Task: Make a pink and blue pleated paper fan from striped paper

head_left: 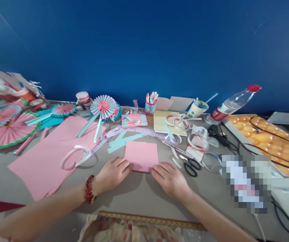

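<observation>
A small pink sheet of paper [141,155] lies on the table right in front of me. Its near edge is slightly raised and appears folded. My left hand [115,173] grips the near left corner, fingers closed together, thumb hidden. At the near right corner my right hand [171,178] pinches the same edge, its thumb also out of sight. Pale blue paper strips [120,143] lie just behind the sheet. To the right of it are black-handled scissors [191,167] and a box cutter [178,149].
Large pink sheets [56,151] spread out at left, below a pleated paper pinwheel [103,107]. Behind stand a pen cup [150,107] and a paper cup [196,110]. Rolls of white tape [198,142], a tilted plastic bottle [231,106] and an orange bubbled panel [267,141] are at right.
</observation>
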### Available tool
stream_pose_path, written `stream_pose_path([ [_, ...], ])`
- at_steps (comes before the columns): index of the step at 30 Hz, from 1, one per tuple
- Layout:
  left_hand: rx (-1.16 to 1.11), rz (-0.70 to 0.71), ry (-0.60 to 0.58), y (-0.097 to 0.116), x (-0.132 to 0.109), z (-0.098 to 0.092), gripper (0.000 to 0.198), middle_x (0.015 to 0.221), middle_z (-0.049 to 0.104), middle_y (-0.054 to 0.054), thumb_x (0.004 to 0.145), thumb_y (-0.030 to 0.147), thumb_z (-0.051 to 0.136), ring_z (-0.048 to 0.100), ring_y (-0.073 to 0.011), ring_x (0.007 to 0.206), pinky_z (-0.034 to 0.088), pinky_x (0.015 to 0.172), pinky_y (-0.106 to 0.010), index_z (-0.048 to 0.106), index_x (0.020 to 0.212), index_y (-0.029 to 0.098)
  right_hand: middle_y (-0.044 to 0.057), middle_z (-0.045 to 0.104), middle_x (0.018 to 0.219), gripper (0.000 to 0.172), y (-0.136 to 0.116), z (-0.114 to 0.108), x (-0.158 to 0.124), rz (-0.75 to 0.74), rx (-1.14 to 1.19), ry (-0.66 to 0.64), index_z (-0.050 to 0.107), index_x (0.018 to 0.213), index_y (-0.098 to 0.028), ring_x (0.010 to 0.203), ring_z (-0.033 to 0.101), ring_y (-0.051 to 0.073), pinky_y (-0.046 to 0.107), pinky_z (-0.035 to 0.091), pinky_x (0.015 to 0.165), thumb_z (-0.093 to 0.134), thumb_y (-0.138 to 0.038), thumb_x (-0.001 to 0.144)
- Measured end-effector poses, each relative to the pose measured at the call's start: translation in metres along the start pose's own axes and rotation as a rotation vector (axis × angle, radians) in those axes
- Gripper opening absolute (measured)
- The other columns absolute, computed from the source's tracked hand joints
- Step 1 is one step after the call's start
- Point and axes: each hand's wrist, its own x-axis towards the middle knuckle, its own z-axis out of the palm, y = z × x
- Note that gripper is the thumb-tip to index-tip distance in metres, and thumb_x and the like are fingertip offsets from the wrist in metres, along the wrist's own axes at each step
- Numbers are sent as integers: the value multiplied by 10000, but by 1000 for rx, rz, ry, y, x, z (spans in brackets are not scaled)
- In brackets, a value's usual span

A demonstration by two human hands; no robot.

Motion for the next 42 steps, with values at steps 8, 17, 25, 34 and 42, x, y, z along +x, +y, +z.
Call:
stream_pose_path([
  [8,-351,-187,50,-5,4,4,252,845,586,-42,1023,232,406,541,-189,815,422,741,-307,585,859,165,54,666,896,169,-1,4,7,119,132,-72,650,959,-179,842,575,192,305,436,757,509,-96,918],
  [17,-618,-276,85,-17,13,1,242,894,642,-44,1016,273,443,607,-157,809,441,715,-260,633,902,172,49,661,873,147,-1,9,34,262,247,-155,642,926,-181,851,595,184,281,450,765,507,-131,956],
  [25,-601,-320,84,-27,15,-1,223,793,634,-35,981,304,523,570,-176,779,426,730,-291,625,841,164,36,680,891,134,6,12,45,380,323,-202,630,930,-199,854,619,175,268,437,743,513,-234,985],
  [34,-566,-304,60,-34,14,5,187,798,609,-23,976,295,534,549,-176,777,386,727,-283,593,853,168,39,701,899,107,10,11,50,445,358,-248,630,929,-196,842,644,177,249,410,704,564,-277,957],
  [42,-548,-262,42,-36,16,4,192,801,598,-24,983,284,514,544,-179,771,379,729,-284,571,841,168,32,709,889,122,7,9,56,491,310,-284,638,922,-205,827,650,183,244,369,656,558,-291,957],
])
